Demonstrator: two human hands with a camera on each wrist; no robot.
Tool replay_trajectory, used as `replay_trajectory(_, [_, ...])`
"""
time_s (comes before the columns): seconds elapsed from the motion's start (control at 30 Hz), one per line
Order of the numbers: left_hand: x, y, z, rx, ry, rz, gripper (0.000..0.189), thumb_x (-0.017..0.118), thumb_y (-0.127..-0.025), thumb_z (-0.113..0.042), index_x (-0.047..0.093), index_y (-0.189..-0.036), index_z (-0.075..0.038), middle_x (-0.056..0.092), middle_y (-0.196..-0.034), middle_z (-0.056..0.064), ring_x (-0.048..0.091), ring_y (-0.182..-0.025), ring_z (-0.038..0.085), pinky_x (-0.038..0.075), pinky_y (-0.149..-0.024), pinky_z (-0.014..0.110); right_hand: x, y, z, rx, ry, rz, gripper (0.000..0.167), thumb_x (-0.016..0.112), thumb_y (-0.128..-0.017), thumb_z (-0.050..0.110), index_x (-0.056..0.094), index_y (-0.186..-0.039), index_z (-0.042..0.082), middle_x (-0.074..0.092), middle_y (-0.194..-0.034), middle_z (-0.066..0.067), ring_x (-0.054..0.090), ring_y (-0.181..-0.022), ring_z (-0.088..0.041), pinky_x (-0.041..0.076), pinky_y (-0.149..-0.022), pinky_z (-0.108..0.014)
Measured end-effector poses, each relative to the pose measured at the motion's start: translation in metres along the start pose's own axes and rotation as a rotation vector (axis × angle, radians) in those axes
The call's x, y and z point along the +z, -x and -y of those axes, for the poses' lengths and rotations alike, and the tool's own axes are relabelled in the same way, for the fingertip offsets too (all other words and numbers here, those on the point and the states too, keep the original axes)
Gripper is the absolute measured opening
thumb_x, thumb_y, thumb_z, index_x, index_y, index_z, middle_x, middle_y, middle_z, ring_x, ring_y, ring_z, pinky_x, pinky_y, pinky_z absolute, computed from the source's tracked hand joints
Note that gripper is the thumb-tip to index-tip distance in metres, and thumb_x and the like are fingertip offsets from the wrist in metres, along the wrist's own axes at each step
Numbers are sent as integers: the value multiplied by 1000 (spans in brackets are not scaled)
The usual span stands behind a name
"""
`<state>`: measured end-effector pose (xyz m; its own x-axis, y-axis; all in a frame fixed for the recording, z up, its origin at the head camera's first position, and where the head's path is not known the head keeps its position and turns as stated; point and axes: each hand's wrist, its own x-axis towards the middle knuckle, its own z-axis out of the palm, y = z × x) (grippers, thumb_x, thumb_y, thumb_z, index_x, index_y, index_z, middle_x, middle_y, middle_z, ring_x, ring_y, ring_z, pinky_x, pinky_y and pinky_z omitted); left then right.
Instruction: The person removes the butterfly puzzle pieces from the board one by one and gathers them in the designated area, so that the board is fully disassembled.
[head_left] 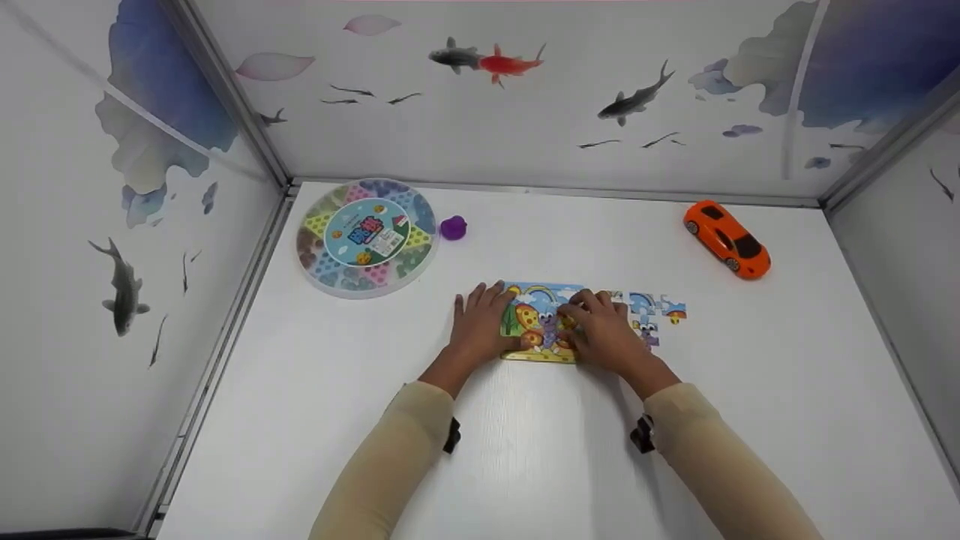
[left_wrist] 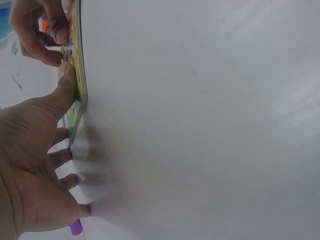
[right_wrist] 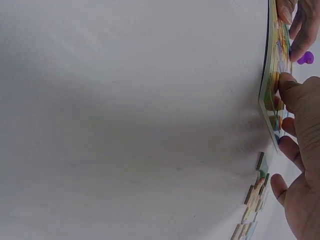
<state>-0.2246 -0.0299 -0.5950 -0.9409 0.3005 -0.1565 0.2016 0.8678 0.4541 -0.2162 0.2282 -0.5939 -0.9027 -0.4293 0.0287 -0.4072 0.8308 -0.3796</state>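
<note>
A picture puzzle board (head_left: 541, 319) with a cartoon purple ant and a rainbow lies on the white table. My left hand (head_left: 478, 322) is spread at its left end, thumb on the board's face and fingers at the left edge and on the table. My right hand (head_left: 606, 334) covers the board's right part. In the right wrist view its thumb (right_wrist: 287, 82) and fingertips touch the face, apart from one another. Loose jigsaw pieces (head_left: 643, 304) lie just right of that hand, and it partly hides some of them.
A round game box (head_left: 315, 276) with a colourful star board lies at the back left, a small purple toy (head_left: 453, 228) beside it. At the back right stands an orange toy car (head_left: 727, 240). Printed panels (head_left: 525, 142) wall the table at the back and sides.
</note>
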Motion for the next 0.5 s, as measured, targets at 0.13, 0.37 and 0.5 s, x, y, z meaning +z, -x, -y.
replay_trajectory(0.13, [-1, 0, 0, -6, -5, 4, 96, 86, -93, -56, 43, -170, -20, 33, -183, 5, 23, -172, 35, 16, -137, 70, -1, -2, 3, 5, 1, 12, 37, 72, -109, 28, 71, -145, 17, 61, -142, -14, 53, -126, -38, 40, -103, -70])
replay_trajectory(0.37, [-2, 1, -2, -8, -1, 9, 96, 86, -93, -54, 42, -171, -20, 32, -183, 4, 22, -172, 35, 15, -137, 70, -2, -6, 4, 8, 51, 42, 39, 71, -108, 22, 69, -147, 18, 58, -144, -14, 52, -127, -39, 42, -105, -76])
replay_trajectory(0.5, [-1, 1, -1, -6, 2, 9, 97, 86, -93, -56, 42, -172, -19, 32, -183, 5, 21, -172, 35, 15, -138, 70, -2, -8, 5, 16, 52, 54, 39, 72, -107, 20, 69, -146, 18, 57, -144, -14, 52, -127, -39, 41, -105, -76])
